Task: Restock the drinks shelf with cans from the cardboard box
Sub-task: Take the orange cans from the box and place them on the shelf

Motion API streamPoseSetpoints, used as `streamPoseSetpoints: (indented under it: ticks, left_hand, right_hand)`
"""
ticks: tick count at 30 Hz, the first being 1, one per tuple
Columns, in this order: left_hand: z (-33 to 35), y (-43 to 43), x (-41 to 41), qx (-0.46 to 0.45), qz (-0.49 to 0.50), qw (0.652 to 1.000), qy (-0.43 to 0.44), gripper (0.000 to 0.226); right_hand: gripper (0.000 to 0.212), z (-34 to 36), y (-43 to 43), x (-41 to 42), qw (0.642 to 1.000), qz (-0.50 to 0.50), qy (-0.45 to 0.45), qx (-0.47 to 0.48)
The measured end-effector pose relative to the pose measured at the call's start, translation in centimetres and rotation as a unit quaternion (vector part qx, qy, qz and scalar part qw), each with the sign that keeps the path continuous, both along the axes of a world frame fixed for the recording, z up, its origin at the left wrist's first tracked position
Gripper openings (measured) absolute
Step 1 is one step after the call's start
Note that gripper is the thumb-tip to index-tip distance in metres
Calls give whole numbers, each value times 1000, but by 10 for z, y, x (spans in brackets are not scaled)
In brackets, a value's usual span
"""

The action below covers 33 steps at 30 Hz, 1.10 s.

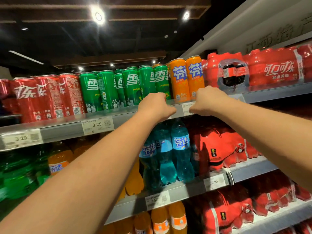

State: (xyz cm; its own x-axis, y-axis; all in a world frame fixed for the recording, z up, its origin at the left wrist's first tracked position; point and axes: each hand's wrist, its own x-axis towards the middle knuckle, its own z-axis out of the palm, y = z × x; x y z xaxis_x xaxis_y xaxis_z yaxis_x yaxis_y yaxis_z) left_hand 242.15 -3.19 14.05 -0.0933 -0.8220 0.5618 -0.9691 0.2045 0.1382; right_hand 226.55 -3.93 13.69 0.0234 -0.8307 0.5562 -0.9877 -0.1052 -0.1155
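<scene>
Up on the grey metal shelf [64, 130], two tall orange aluminium cans [180, 81] stood at the front edge, just above our right hand [208, 100] and right of our left hand [156, 107]. Fingers curled at the shelf lip, hidden; we could not tell their hold.

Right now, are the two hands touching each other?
Apart. The head view shows shelf rail and a price label between left hand and right hand.

Single view, taken from head-worn wide-angle camera. Faced forward, tilted upward toward can shelf [59, 132]; ceiling lamp [98, 16] caught at top. Shelving seen near, lines bowed at edges. Framed from lower corners: left forearm [101, 166], right forearm [270, 129].
</scene>
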Motion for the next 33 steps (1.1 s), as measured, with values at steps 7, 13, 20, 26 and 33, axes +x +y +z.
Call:
streamPoseSetpoints:
  ticks: [7,13,20,26,33]
  left_hand:
    - [-30,49,24,33,98,995,-13,49]
    - [-68,107,53,71,213,974,-13,51]
    - [-113,180,102,133,318,939,-13,50]
    - [-155,253,166,181,385,905,-11,47]
    - [-220,334,258,204,421,884,10,47]
  right_hand:
    - [40,-20,25,27,994,94,45,30]
    - [27,-58,58,67,978,183,88,48]
    - [38,-103,104,138,951,285,85,84]
    - [37,-145,159,219,907,385,125,116]
    - [36,-206,233,325,867,442,153,172]
